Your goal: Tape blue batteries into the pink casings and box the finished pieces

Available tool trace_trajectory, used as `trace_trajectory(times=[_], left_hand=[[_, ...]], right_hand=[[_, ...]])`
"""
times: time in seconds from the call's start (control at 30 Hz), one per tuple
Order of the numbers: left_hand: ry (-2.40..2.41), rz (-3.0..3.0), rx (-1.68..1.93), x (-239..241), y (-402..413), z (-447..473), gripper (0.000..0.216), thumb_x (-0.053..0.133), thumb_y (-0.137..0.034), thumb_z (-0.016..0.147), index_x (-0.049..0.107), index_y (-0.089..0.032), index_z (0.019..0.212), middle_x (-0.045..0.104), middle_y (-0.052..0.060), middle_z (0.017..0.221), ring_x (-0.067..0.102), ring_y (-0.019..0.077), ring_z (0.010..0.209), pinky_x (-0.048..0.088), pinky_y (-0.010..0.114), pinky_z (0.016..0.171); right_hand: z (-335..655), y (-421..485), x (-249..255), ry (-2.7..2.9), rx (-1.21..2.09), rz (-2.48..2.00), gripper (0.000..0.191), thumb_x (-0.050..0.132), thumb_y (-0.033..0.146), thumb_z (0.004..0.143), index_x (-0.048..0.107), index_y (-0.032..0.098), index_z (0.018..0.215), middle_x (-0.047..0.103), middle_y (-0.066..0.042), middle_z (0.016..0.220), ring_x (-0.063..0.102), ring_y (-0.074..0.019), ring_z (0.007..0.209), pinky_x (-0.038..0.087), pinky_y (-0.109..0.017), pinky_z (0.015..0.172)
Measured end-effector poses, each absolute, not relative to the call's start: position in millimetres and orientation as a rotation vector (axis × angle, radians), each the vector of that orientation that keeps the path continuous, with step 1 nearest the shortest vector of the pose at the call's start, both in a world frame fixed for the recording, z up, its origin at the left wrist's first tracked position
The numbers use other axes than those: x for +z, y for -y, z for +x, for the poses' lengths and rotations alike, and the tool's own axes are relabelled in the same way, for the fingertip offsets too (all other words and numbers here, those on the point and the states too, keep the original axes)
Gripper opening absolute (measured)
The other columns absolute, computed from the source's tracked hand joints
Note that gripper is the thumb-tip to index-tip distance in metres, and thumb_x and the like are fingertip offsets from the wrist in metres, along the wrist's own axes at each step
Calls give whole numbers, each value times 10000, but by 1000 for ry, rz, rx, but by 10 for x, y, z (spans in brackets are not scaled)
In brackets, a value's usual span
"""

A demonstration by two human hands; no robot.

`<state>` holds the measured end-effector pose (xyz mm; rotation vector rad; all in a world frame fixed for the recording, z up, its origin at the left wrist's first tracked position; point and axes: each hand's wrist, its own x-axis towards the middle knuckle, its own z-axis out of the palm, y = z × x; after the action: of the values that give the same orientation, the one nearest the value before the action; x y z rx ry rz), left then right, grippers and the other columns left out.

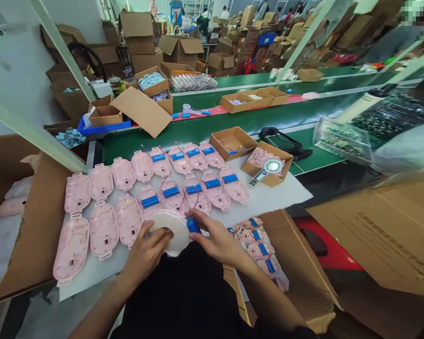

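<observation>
left hand fingers wrapped round a white tape roll held low over the bench edge, right hand pinching what looks like a blue battery against it, pink shells fanned close so both stay in easy reach

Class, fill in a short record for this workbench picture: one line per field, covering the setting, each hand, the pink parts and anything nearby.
Setting: white sheet beside a green conveyor belt
Left hand: holds a white tape roll
Right hand: pinches a small blue battery at the roll
Pink shells: two rows, right ones fitted with blue batteries, left ones without
Nearby: open box of finished shells, small cardboard trays
</observation>
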<state>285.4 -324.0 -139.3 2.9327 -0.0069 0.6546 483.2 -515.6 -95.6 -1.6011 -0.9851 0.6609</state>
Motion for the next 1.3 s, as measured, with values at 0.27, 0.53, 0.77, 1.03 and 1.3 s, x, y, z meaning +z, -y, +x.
trace_trajectory(times=[0.27, 0.53, 0.77, 1.03, 1.3], left_hand=[[-204, 2964, 735, -1272, 3145, 2852, 332, 621, -74, 964, 712, -199, 1258, 751, 40, 1192, 539, 262, 919, 382, 525, 1149], [-123, 2707, 664, -1478, 3238, 2625, 403, 615, -35, 923, 664, -201, 1287, 722, 39, 1194, 510, 249, 979, 492, 388, 940], [-550, 2534, 1118, -1457, 2888, 2486, 232, 705, -184, 968, 658, -152, 1193, 660, 106, 1101, 495, 297, 1091, 427, 425, 974], [-627, 2449, 1064, -1559, 2756, 2344, 172, 640, -234, 1023, 668, -175, 1182, 680, 87, 1136, 489, 289, 1113, 414, 416, 1000], [-609, 2448, 1033, -1630, 2555, 2264, 175, 611, -252, 1038, 679, -186, 1185, 690, 72, 1139, 478, 290, 1117, 419, 398, 999]], right_hand=[[4337, 4684, -1531, 384, 593, -1152, 617, 801, 452, 906, 457, 338, 1406, 688, -128, 1400, 676, -282, 1296, 558, -501, 1106], [5421, 4374, -819, 464, 110, -1016, 639, 830, 421, 855, 457, 389, 1373, 651, -54, 1417, 673, -222, 1275, 547, -454, 1098], [5952, 2802, -1063, 1029, 537, -1445, 603, 734, 345, 868, 316, 282, 1298, 702, -146, 1366, 729, -221, 1124, 574, -404, 995], [6095, 1443, -1163, 1975, 452, -2221, 419, 640, 179, 962, 552, 183, 1372, 736, -155, 1284, 695, -305, 1155, 515, -365, 964], [5990, 1148, -1229, 2238, 462, -2294, 443, 610, 125, 967, 587, 175, 1407, 716, -165, 1339, 686, -307, 1184, 502, -344, 962]])
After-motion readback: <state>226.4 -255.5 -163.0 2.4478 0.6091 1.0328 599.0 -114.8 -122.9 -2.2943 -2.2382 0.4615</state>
